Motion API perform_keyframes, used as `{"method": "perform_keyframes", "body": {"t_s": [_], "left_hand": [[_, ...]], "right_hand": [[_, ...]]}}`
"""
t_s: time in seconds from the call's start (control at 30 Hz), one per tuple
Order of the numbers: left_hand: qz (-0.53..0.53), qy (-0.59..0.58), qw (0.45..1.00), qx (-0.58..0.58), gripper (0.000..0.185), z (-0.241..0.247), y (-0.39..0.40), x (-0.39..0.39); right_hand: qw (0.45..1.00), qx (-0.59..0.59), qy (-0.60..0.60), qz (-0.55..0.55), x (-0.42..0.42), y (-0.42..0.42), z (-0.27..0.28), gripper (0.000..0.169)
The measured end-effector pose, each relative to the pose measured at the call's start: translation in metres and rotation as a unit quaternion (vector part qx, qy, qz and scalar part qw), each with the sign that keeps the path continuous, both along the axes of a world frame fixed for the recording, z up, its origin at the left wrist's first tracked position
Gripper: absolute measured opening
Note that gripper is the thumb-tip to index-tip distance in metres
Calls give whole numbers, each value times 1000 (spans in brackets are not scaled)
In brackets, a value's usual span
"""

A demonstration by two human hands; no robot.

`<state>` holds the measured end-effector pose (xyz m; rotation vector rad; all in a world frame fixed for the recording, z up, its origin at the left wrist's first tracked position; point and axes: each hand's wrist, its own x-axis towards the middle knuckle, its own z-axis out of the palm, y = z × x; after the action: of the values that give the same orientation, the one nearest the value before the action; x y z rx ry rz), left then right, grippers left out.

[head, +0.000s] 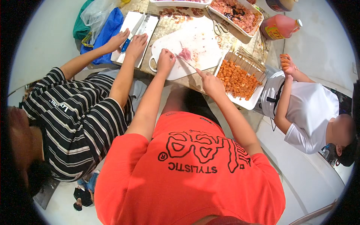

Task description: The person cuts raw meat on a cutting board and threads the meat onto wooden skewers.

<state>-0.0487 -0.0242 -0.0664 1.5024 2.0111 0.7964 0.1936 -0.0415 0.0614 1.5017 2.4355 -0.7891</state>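
Note:
A white plastic cutting board (197, 33) lies in front of me with a small piece of raw meat (185, 54) on it. My right hand (212, 84) grips a knife (188, 62) at the board's near right edge, its blade pointing towards the meat. My left hand (166, 60) is at the board's left part, fingers bent and pinched together close to the knife's tip; whether they hold a bit of meat is too small to tell. Right of the board, a white tray (247, 105) holds orange-coated meat pieces (237, 80) on wooden skewers (250, 59).
Scissors (219, 27) lie behind the board, near a tray of raw meat (242, 17) and a jug of red liquid (281, 26). At left, a co-worker's hands (135, 46) rest by knives (139, 25) on a white board. Another person in white stands at right.

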Motion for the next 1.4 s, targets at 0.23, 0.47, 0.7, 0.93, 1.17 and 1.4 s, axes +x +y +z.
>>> {"method": "perform_keyframes", "body": {"t_s": [0.23,0.47,0.7,0.93,1.17,1.4], "left_hand": [[-5,65,998,9,6,7,-3,7],[-19,2,999,40,7,-11,-3,-12],[-21,-38,998,40,7,-19,-3,-12],[-21,22,998,60,7,-14,-6,-3],[-31,15,997,75,7,-14,-7,-5],[-49,17,998,38,7,-25,-14,-16]], "right_hand": [[1000,3,0,-24,27,-31,-12,56],[995,-66,40,-66,24,-30,7,50],[997,-22,57,-56,-11,-28,-33,48],[997,34,43,-58,-7,-54,-54,56],[998,23,35,-55,-13,-52,-56,60],[996,23,60,-66,-18,-40,-67,59]]}}
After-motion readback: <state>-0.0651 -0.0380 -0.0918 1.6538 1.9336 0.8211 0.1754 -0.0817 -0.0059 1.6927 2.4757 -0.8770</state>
